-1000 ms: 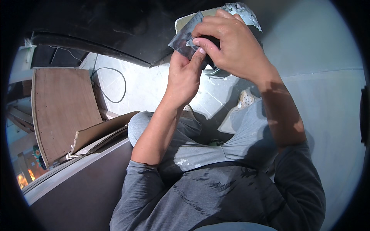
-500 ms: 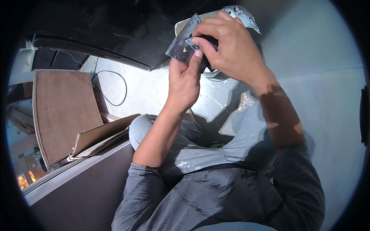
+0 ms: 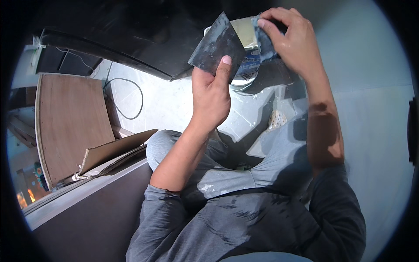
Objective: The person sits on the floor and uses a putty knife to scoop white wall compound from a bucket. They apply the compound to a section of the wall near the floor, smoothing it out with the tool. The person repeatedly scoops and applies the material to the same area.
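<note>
My left hand (image 3: pixel 211 98) grips a dark, flat, four-sided plate (image 3: pixel 218 46) smeared with grey, its thumb pressed on the upper face. To the right and apart from it, my right hand (image 3: pixel 294 41) pinches a thin blue-grey smeared piece (image 3: pixel 265 43) between thumb and fingers. Whether that piece is cloth or a stiff sheet, I cannot tell. Behind the plate stands a can with a blue label (image 3: pixel 250 63), partly hidden. A pale beige surface (image 3: pixel 245 31) shows at its top, between the two hands.
A black panel (image 3: pixel 131 35) runs along the far left, and a pale wall (image 3: pixel 371 131) rises on the right. On the left lie a brown wooden board (image 3: pixel 74 126) and a cardboard piece (image 3: pixel 118 150). A dark cable (image 3: pixel 142 98) loops on the light floor (image 3: pixel 161 105).
My right hand has moved off the plate, up and to the right, with the blue-grey piece in its fingers. The labelled can now shows. My left hand has stayed nearly still.
</note>
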`<state>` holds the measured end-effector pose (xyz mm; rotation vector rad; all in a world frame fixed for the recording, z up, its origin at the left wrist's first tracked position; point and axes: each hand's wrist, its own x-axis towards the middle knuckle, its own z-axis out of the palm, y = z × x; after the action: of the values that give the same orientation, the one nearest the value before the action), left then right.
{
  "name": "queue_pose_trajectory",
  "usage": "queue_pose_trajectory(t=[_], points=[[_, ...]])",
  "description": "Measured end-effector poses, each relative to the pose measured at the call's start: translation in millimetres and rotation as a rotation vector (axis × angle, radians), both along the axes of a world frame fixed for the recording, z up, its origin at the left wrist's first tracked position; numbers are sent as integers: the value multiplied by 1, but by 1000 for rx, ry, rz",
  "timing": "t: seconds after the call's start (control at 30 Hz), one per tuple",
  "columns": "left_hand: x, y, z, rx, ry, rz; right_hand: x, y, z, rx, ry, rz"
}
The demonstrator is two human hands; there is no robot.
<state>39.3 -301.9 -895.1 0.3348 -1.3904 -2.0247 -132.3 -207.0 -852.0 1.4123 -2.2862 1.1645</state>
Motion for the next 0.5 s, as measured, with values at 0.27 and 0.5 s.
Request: queue_pose_trajectory(t=[0.27,0.5], points=[[0,9,-4,-44,-44,-25,20,-11,-5,-53,-90,39],[-2,8,-11,-72,-82,6,24,-13,-12,-80,-30,133]])
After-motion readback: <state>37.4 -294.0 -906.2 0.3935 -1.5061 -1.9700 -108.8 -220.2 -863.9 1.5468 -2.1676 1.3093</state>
